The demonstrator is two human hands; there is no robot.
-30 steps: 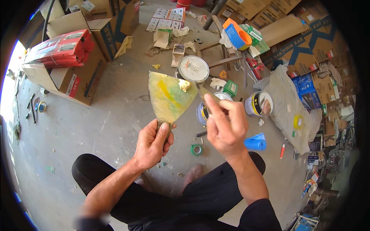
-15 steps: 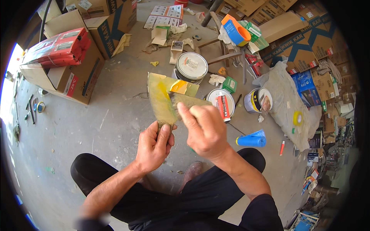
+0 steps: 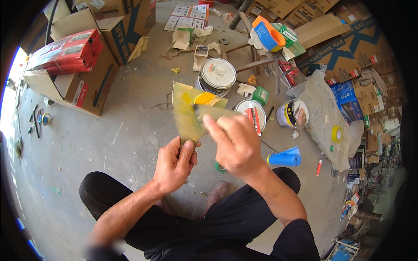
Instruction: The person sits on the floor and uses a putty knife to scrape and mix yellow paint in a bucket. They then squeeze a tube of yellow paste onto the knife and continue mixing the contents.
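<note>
My left hand (image 3: pixel 173 164) grips the short handle of a wide putty knife (image 3: pixel 186 119), its flared blade pointing away from me. Yellow putty (image 3: pixel 206 99) lies along the blade's far right part, with a thinner greenish-yellow smear at the middle. In my closed right hand (image 3: pixel 238 147) is a second tool, a scraper (image 3: pixel 220 112), blurred by motion. The index finger presses along it, and its dark edge meets the left blade near the smear. The fingers hide most of its handle.
Beyond the blades stand a lidded can (image 3: pixel 217 73), another can with a red-and-white tube (image 3: pixel 252 119) on it, and an open can (image 3: pixel 292 113). A blue roll (image 3: pixel 284 157) lies by my right knee. Cardboard boxes (image 3: pixel 93 93) stand left; plastic sheeting (image 3: pixel 320 111) lies right.
Both hands and their tools have shifted slightly right. The scraper has moved over the blade, and the yellow putty at the far right looks broader and flatter.
</note>
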